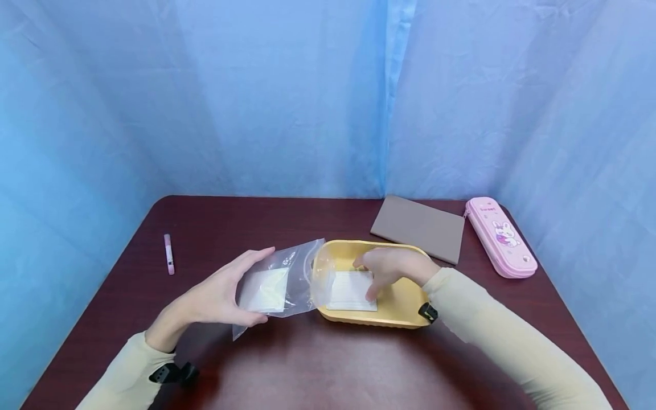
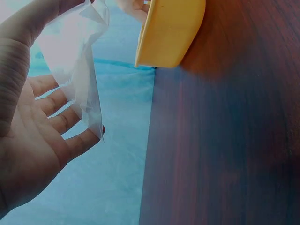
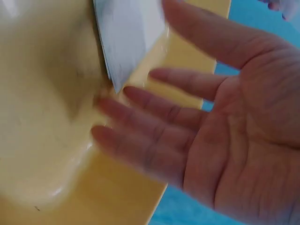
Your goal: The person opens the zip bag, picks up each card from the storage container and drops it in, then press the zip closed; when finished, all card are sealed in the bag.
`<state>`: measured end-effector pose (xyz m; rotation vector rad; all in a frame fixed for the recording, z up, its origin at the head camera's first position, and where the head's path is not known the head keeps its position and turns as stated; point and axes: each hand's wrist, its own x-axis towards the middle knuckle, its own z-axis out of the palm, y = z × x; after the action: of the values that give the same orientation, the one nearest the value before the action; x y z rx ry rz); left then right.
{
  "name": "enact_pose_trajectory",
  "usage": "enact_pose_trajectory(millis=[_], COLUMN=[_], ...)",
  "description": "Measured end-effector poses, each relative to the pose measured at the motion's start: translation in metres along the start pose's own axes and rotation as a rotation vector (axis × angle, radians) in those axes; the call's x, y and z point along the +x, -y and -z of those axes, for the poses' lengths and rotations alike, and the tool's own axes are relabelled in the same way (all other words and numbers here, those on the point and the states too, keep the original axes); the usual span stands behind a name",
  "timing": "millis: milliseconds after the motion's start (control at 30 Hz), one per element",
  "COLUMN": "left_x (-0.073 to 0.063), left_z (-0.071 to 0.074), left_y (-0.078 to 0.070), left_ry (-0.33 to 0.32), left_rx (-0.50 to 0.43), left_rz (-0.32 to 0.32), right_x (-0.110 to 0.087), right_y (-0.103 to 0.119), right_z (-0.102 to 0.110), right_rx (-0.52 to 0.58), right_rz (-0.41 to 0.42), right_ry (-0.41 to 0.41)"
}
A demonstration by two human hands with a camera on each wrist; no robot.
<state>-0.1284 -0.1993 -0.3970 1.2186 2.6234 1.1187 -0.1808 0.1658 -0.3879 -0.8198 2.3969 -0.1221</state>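
My left hand (image 1: 220,293) grips a clear plastic bag (image 1: 301,293) between thumb and fingers, tilted over the left end of a yellow basket (image 1: 405,304). A white stack (image 1: 269,291), like paper, shows inside the bag. Another white stack of thin sheets (image 1: 351,293) lies at the basket's left part, partly seen through the bag's mouth. Inside the basket, my right hand (image 1: 393,266) reaches beside this stack. The right wrist view shows its fingers (image 3: 159,136) spread fairly straight, with the thumb near the stack's edge; contact there is hard to tell.
Behind the basket lies a flat grey-brown notebook or folder (image 1: 420,225). A pink pencil case (image 1: 501,238) with a rabbit picture sits at the table's right edge. Far left is a pink and white pen (image 1: 169,254). Blue curtains (image 1: 287,102) surround the dark red table (image 1: 348,364).
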Motion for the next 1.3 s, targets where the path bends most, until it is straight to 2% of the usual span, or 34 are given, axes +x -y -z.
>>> enact_pose_trajectory(millis=[133,267,400,500,667,833,1033,1100,1300], left_x=[-0.003,-0.004,-0.003,-0.003,-0.003,-0.003,-0.002,-0.001,0.002], left_z=[0.0,-0.001,-0.002,-0.003,-0.004,-0.005,-0.005,-0.005,-0.005], left_y=[0.002,0.003,0.002,0.003,0.003,0.003,0.003,0.003,0.004], left_ry=[-0.011,-0.003,-0.001,-0.002,0.005,0.006,0.003,0.004,0.002], left_rx=[0.006,0.008,0.006,0.0,-0.008,-0.009,0.001,0.004,-0.015], left_rz=[0.007,0.011,0.008,0.002,0.007,0.006,0.01,0.016,0.012], right_x=[0.006,0.012,0.016,0.019,0.023,0.023,0.015,0.01,-0.007], right_y=[0.003,0.003,0.004,0.005,-0.001,-0.011,-0.02,-0.022,-0.024], right_z=[-0.003,-0.004,-0.005,-0.006,-0.01,-0.008,0.004,0.007,0.012], right_rx=[-0.091,-0.126,-0.12,-0.126,-0.092,-0.004,0.236,0.285,0.491], right_rz=[-0.006,-0.026,-0.113,-0.141,-0.098,-0.027,0.062,0.089,0.09], right_ry=[0.001,-0.01,0.018,0.04,0.055,0.025,-0.011,-0.037,-0.052])
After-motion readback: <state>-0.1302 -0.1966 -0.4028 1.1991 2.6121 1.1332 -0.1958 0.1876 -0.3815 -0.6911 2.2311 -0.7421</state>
